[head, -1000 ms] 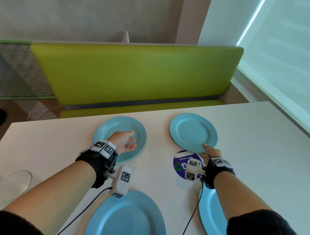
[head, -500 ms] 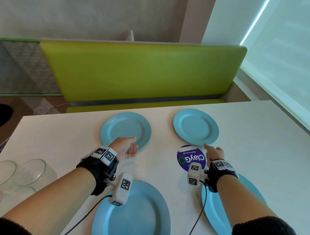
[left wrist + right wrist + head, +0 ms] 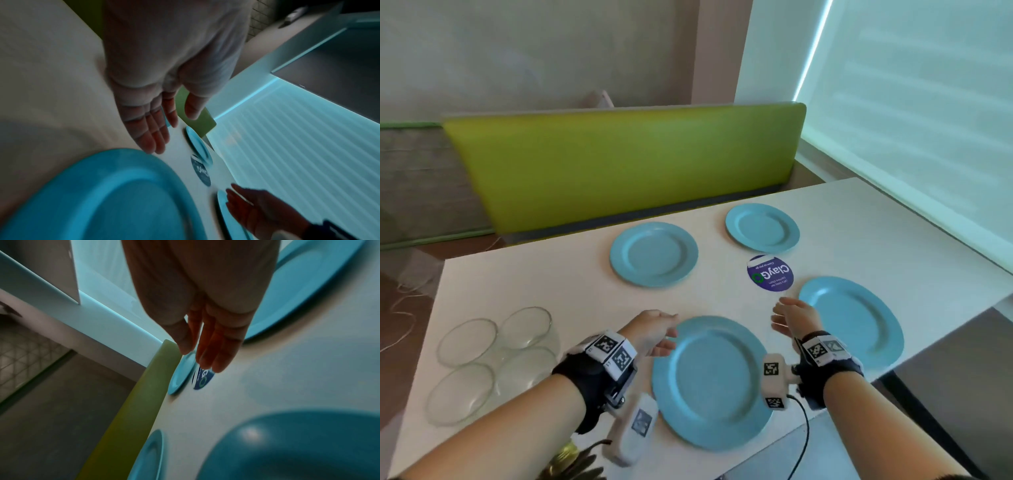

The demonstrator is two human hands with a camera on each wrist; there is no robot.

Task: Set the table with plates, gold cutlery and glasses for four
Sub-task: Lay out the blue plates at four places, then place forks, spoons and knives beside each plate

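Several blue plates lie on the white table [image 3: 551, 284]: a far left plate [image 3: 653, 253], a far right plate [image 3: 762, 228], a near left plate [image 3: 710, 382] and a near right plate [image 3: 851, 320]. My left hand [image 3: 654, 334] hovers at the near left plate's left rim with straight fingers [image 3: 152, 129], holding nothing. My right hand [image 3: 791, 317] hangs between the two near plates, fingers [image 3: 213, 344] loose and empty. Several clear glasses [image 3: 493, 356] stand at the table's left. Gold cutlery [image 3: 571, 462] shows dimly at the bottom edge.
A round purple sticker [image 3: 770, 273] lies on the table between the plates. A green bench back [image 3: 619, 164] runs along the far side. A window blind [image 3: 911, 102] fills the right. The table's near right corner ends close to the near right plate.
Both hands have drawn back from the far plates toward me and now hover by the near plates. The camera view has pulled back, bringing the glasses into sight.
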